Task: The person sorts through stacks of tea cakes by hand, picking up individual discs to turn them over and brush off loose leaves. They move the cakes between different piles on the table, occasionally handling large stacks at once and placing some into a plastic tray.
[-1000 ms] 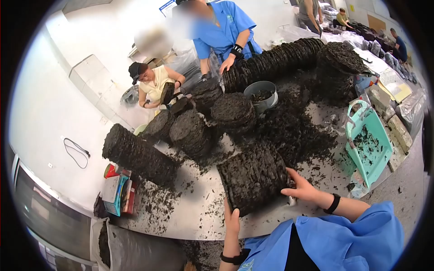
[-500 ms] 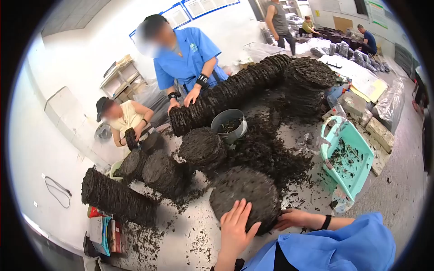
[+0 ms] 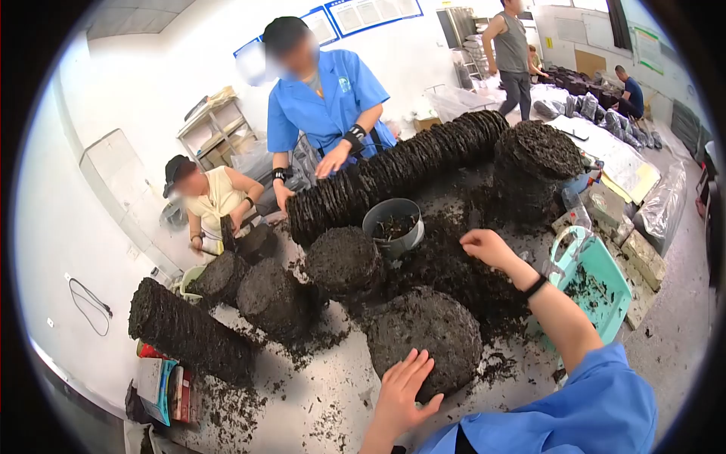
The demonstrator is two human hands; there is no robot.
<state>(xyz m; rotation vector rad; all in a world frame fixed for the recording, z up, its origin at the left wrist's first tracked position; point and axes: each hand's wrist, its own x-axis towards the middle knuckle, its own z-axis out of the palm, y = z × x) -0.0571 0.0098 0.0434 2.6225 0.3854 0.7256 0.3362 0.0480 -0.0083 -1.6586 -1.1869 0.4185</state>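
My left hand (image 3: pixel 404 390) lies with its fingers spread on the near edge of a thick round stack of dark, seaweed-like cakes (image 3: pixel 425 337). Over the heap of loose dark flakes (image 3: pixel 454 276) is my right hand (image 3: pixel 488 250), its fingers curled together; whatever they hold, if anything, is hidden. A grey tub (image 3: pixel 393 227) with some flakes inside stands beyond the heap. Left of my stack is another short round stack (image 3: pixel 344 261), with more of them further left.
A long row of dark discs (image 3: pixel 401 170) lies across the back, where a co-worker in blue (image 3: pixel 329 98) touches its left end. Another person in a cream top (image 3: pixel 219 197) works at the left. A teal basket (image 3: pixel 594 291) holds scraps, beside stone blocks (image 3: pixel 643 257).
My right hand has left the stack's right side and reached forward over the loose flakes. My left hand stays on the stack. The standing co-worker's hand has lifted off the row.
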